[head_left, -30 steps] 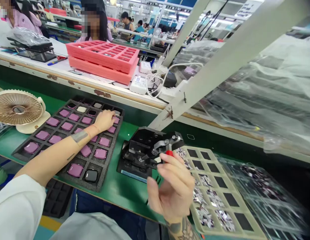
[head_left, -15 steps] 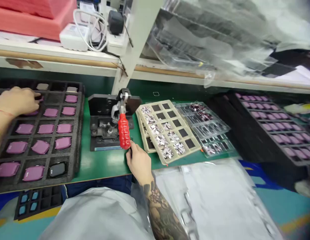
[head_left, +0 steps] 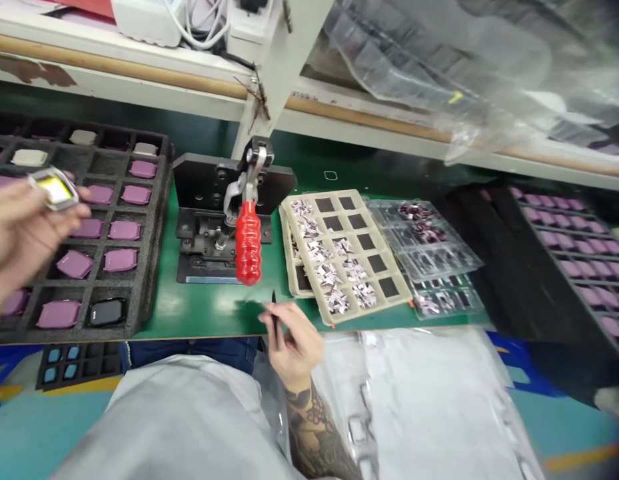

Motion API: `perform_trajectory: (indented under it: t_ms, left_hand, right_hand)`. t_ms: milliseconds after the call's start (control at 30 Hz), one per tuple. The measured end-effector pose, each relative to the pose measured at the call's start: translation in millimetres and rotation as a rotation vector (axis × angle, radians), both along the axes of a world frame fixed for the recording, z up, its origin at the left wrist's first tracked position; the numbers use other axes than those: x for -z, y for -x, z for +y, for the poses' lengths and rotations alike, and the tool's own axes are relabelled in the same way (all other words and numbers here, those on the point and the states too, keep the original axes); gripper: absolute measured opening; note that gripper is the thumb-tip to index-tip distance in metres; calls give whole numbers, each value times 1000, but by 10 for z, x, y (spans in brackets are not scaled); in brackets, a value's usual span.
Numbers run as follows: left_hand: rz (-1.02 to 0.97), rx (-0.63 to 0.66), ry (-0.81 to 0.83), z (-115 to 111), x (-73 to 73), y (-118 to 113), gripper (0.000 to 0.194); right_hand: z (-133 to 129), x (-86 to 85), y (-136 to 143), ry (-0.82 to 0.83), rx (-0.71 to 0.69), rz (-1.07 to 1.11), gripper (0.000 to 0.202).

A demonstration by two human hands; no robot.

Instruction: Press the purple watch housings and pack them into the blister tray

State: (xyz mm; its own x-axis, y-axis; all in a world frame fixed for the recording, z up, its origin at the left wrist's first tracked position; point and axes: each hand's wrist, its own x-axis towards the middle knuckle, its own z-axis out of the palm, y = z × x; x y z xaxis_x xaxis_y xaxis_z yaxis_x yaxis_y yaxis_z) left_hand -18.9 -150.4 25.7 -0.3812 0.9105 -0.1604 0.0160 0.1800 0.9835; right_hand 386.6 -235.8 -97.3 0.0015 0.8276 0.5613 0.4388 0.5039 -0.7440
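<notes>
My left hand [head_left: 29, 230], partly blurred, holds a small watch-shaped case [head_left: 55, 189] with a yellow and white inside, above the dark foam tray [head_left: 154, 267] of purple cases. My right hand [head_left: 295, 340] pinches thin black tweezers [head_left: 274, 313] over the front edge of the green table. Behind it stands a black clamp fixture [head_left: 209, 230] with a red handle [head_left: 248, 245] hanging down. A beige compartment tray [head_left: 316, 293] of small pale parts lies right of the fixture, on top of another tray.
Clear plastic trays [head_left: 414, 257] lie right of the beige one. Farther right is a dark rack of purple cases [head_left: 579, 247]. A shelf edge [head_left: 189, 110] and its upright [head_left: 284, 73] rise behind the fixture. Plastic sheeting [head_left: 419, 393] covers the front right.
My left hand has lifted a case out over the foam tray. My right hand has moved from beside the red handle towards me and now shows tweezers. The view has shifted.
</notes>
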Motion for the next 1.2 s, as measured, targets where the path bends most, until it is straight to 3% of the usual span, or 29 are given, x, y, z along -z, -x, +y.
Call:
perform_trajectory:
  t_ms: [100, 167, 200, 333, 433, 667, 1000, 1100, 1200]
  left_hand:
    - [-164, 209, -7, -631, 132, -659, 32]
    - [-261, 424, 30, -889, 379, -1098, 38]
    - [-297, 468, 55, -947, 536, -1293, 42]
    - [-281, 304, -1, -830, 1163, -1781, 41]
    - [-241, 273, -16, -715, 1414, -1839, 46]
    - [-165, 385, 3, -755, 1465, -1749, 52]
    - [-98, 399, -14, -747, 1450, -1746, 52]
    - [-79, 413, -14, -748, 1447, -1745, 54]
    - [-140, 380, -2, -746, 1465, -1764, 57]
  right_hand:
    - [64, -15, 132, -84, 236, 206, 22]
    - [156, -31, 246, -49, 272, 402, 13]
    - [202, -34, 305, 8, 239, 495, 12]
    - [286, 37, 512, 239, 33, 625, 11]
    - [234, 172, 598, 273, 0, 583, 7]
    - [117, 448, 605, 318, 65, 489, 8]
    - [146, 493, 550, 398, 39, 501, 13]
    - [218, 442, 504, 477, -82, 587, 19]
    - [260, 376, 490, 429, -203, 657, 21]
